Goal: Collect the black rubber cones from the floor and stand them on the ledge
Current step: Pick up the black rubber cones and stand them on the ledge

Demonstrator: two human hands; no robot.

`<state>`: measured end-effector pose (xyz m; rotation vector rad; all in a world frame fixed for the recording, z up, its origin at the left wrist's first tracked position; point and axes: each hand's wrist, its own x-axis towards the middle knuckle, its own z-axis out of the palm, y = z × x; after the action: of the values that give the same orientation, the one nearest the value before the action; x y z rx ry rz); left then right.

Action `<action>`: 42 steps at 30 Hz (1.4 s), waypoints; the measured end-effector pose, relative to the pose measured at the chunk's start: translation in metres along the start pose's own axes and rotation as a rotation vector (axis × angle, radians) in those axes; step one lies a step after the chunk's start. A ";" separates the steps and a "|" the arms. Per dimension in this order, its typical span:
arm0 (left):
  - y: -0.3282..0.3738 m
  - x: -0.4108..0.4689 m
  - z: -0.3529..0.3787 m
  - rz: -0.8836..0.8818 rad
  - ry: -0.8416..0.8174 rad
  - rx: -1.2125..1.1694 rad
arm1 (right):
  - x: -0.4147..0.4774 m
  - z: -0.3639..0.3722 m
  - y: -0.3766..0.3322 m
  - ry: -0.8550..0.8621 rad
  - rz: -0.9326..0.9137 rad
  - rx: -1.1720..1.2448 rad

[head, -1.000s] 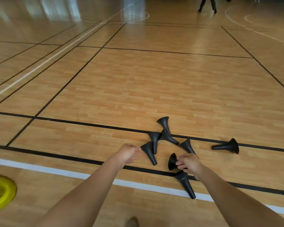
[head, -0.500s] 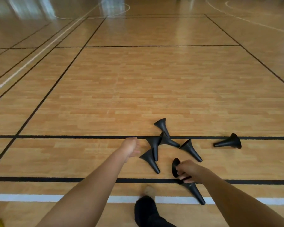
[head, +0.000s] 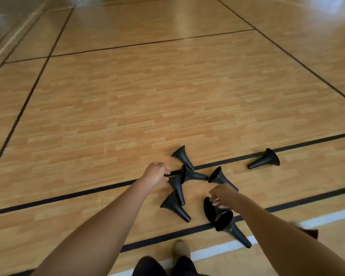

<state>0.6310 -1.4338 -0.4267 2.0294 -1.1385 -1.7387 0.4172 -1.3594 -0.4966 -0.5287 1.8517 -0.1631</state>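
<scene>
Several black rubber cones lie on their sides on the wooden floor. A cluster lies just ahead of me, with one cone point(head: 182, 157) at its far edge and another cone point(head: 175, 206) nearer. A single cone point(head: 264, 159) lies apart to the right. My left hand point(head: 156, 174) reaches into the cluster and its fingertips pinch the wide rim of a cone point(head: 177, 188). My right hand point(head: 221, 196) curls its fingers over the rim of a cone point(head: 208, 210), which leans against another cone point(head: 232, 228). No ledge is in view.
Black court lines point(head: 88, 193) and a white line point(head: 217, 250) cross the floor around the cones. My feet point(head: 182, 250) stand just behind the white line. Open wooden floor stretches ahead.
My view has dropped closer to the cones. My left hand has moved forward from beside the cluster onto a cone's rim. My right hand keeps its hold on the nearer cone.
</scene>
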 end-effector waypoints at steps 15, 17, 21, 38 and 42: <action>0.018 0.158 -0.005 0.019 -0.264 0.341 | 0.080 0.034 0.004 0.084 0.349 0.443; 0.014 0.185 -0.014 -0.007 -0.271 0.361 | 0.102 0.050 0.003 0.063 0.412 0.527; -0.017 0.240 -0.032 -0.057 -0.294 0.476 | 0.167 0.094 0.007 0.076 0.418 0.579; -0.294 0.529 0.086 -0.078 -0.457 0.694 | 0.504 0.231 0.162 0.057 0.260 0.271; -0.346 0.576 0.111 0.003 -0.399 0.735 | 0.567 0.269 0.181 0.029 0.340 0.355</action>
<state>0.6626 -1.5608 -1.0946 2.0499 -2.1641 -1.9696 0.4734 -1.4050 -1.1460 0.0351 1.8573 -0.2645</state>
